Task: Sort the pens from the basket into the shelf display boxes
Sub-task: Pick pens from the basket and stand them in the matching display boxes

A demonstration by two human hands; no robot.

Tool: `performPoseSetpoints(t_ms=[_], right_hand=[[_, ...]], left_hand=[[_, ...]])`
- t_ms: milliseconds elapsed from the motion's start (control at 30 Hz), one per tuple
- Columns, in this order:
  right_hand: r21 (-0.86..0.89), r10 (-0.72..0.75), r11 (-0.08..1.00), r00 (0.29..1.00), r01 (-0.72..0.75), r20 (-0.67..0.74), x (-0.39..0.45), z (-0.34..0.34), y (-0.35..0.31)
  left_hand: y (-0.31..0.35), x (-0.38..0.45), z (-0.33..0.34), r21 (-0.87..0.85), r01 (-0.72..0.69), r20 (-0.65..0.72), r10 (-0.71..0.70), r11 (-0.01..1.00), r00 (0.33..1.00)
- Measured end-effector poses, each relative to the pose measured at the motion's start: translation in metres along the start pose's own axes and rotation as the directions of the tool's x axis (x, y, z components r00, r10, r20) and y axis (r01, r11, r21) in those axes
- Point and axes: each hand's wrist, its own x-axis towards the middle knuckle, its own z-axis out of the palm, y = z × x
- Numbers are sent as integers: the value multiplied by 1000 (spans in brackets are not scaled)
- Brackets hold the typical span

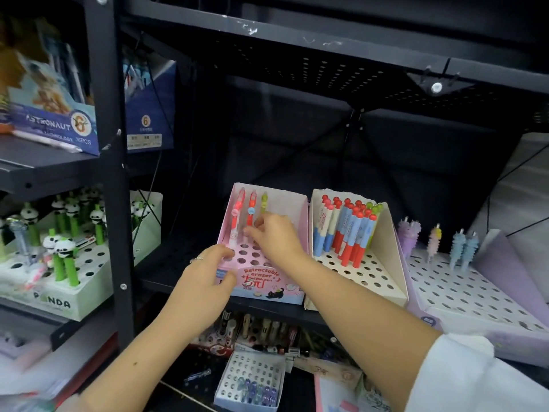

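Observation:
A pink display box point(292, 215) with a holed top stands in the middle of the black shelf. Three pens stand in its back row: a pink-and-red one point(237, 214), an orange-red one point(251, 209) and a yellow-green one point(263, 201). My right hand point(274, 237) is over the holes, its fingers curled round the lower part of the yellow-green pen, which the hand hides. My left hand point(205, 281) holds the box's front left corner, thumb on the printed front and fingers on the holed top. No basket is in view.
To the right of the pink box stand a cream box point(383, 281) of red, blue and green pens and a purple box point(475, 289) with a few fuzzy pens. A panda pen box point(86, 295) sits at left behind the black upright post point(114, 173). More boxes lie on the shelf below.

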Motion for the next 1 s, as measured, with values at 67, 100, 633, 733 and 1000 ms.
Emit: performPoseSetpoints(t_ms=[67,100,633,733,1000], right_hand=[[75,-13,997,999,16,-34,-10,-16,1],[97,-37,994,998,41,-42,-17,-28,1],[-125,464,886,858,-447,221,-337,-101,226],[-278,574,819,689,-502,443,-394,-72,278],[-522,680,732,432,-437,592,-456,-27,344]], left_hand=[[11,-5,0,-9,-51,-34,51,999,998],[19,-8,2,-27,-89,-54,87,996,995],[117,-164,205,-335,-67,667,286,940,688],[114,-186,230,-266,-100,732,269,959,626],[100,-202,248,-126,-266,773,263,956,578]])
